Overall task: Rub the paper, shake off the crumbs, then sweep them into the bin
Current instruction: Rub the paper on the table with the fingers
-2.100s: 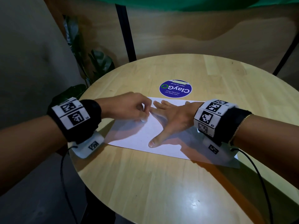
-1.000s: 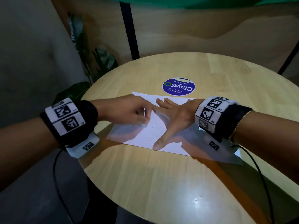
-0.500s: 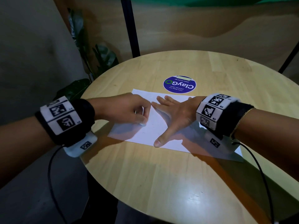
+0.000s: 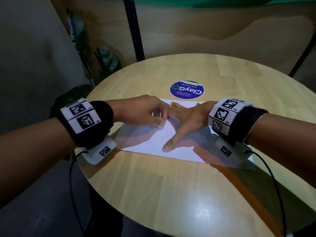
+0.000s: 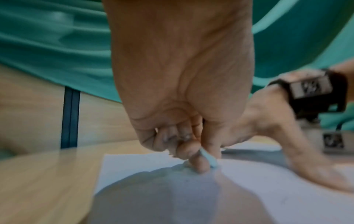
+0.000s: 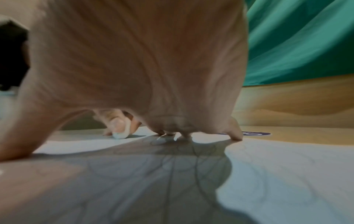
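A white sheet of paper lies flat on the round wooden table. My left hand pinches a small white eraser between thumb and fingers, its tip pressed on the paper. The eraser also shows under my right palm in the right wrist view. My right hand lies spread on the sheet with straight fingers and the thumb stretched toward me, pressing the paper down. The two hands nearly touch. No bin is in view.
A round blue ClayGo sticker sits on the table just beyond the paper. A leafy plant stands off the table's left edge. A black post and wooden panel rise behind. Cables hang from both wrist units.
The left hand with the eraser has shifted in small strokes over the same spot of paper. The right hand has kept pressing the sheet in place.
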